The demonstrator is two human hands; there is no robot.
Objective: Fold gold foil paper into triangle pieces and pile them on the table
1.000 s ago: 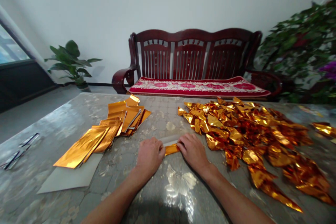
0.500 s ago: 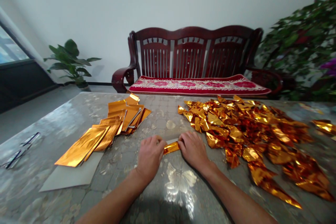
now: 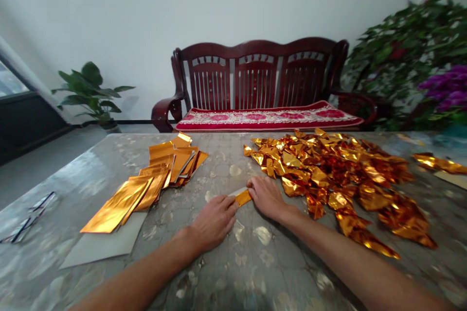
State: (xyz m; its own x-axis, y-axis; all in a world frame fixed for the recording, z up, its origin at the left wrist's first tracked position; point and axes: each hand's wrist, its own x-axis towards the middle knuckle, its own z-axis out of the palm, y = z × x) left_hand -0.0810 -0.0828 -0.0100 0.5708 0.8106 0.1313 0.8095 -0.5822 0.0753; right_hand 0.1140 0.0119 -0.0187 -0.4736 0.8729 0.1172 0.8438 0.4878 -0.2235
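Note:
A narrow folded strip of gold foil paper [image 3: 243,198] lies on the table between my two hands, with a pale edge showing along its far side. My left hand [image 3: 216,221] has its fingers closed on the strip's left end. At the other end, my right hand [image 3: 266,197] pinches the strip between thumb and fingers. To the left is a fanned stack of flat gold foil sheets [image 3: 116,200], partly on a pale grey sheet [image 3: 105,243]. Right of my hands spreads a heap of folded gold foil pieces [image 3: 324,170].
The patterned table [image 3: 204,277] fills the foreground. A clear item with dark stripes [image 3: 31,216] lies at its left. More gold foil [image 3: 440,163] is at the far right. Behind stand a wooden bench [image 3: 255,77], a potted plant [image 3: 93,90] and purple flowers [image 3: 447,87].
My left hand has flattened and moved slightly right and nearer along the strip. The strip now tilts more, its right end higher. The whole view has shifted a little.

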